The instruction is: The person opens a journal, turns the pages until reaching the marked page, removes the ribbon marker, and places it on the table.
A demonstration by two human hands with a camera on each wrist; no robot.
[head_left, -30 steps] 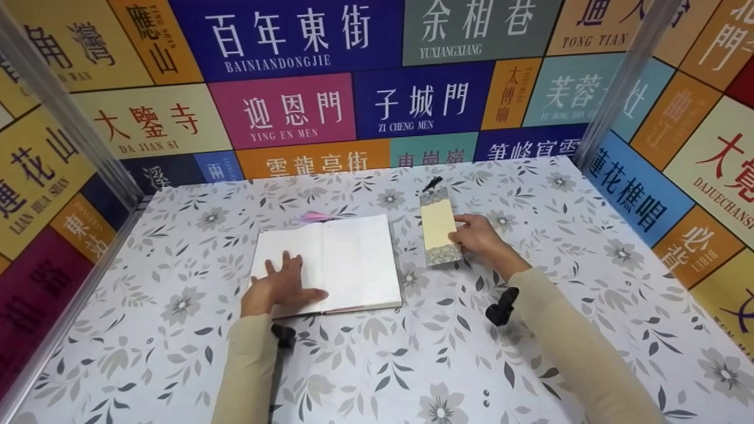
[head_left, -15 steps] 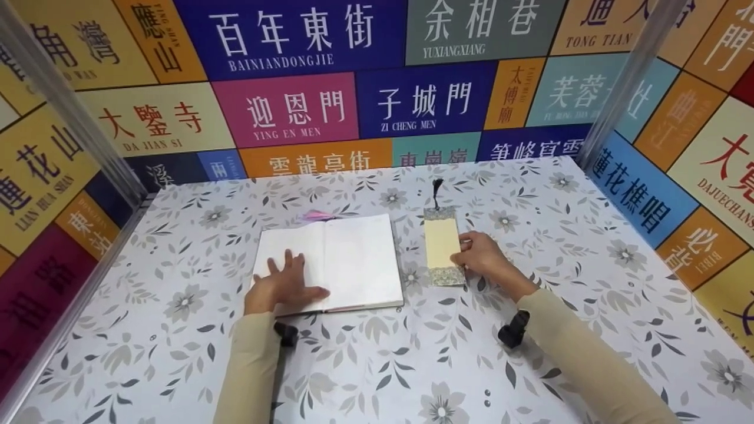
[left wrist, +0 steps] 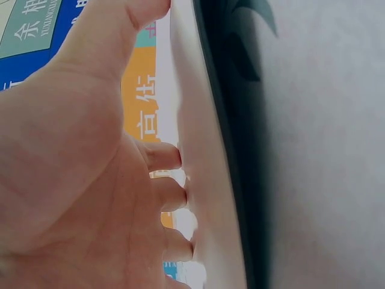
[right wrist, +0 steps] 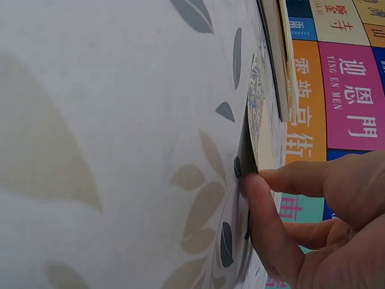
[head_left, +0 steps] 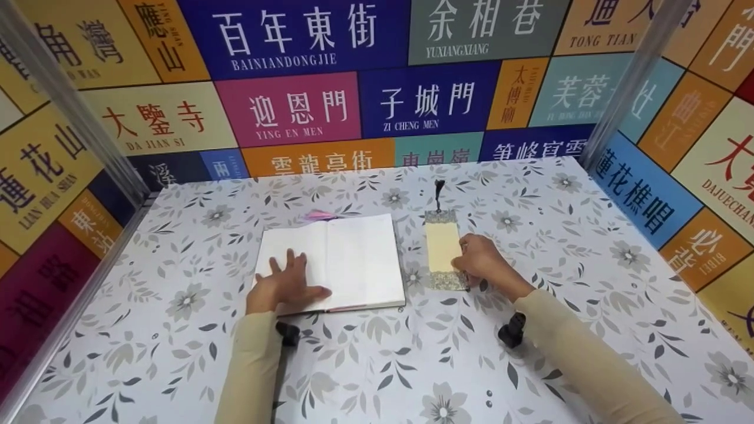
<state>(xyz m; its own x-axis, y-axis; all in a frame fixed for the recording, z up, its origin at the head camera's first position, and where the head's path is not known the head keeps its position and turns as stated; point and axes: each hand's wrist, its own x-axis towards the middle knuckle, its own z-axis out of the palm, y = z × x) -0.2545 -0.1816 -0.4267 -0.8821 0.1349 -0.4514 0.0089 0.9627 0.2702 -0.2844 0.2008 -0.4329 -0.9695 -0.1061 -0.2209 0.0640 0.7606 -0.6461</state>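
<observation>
An open notebook (head_left: pixel 365 259) with blank white pages lies on the table. My left hand (head_left: pixel 285 285) rests on its left page, fingers spread; in the left wrist view the fingertips touch the paper above the page edges (left wrist: pixel 210 180) and dark cover. Right of the notebook is a bookmark (head_left: pixel 443 244), cream in the middle with grey patterned ends and a black tassel (head_left: pixel 439 194) at its far end. My right hand (head_left: pixel 486 265) pinches the bookmark's right edge between thumb and finger. The right wrist view shows the bookmark (right wrist: pixel 257 114) tilted, its near side close over the cloth.
A pink item (head_left: pixel 321 215) lies at the notebook's far edge. White cloth (head_left: pixel 377 365) with grey flowers and leaves covers the table. Colourful sign panels (head_left: pixel 288 109) stand behind and at both sides, with clear corner posts (head_left: pixel 633 76).
My right hand has drawn the bookmark toward me, and its tassel now trails straight out at the far end. My left hand stays on the notebook page.
</observation>
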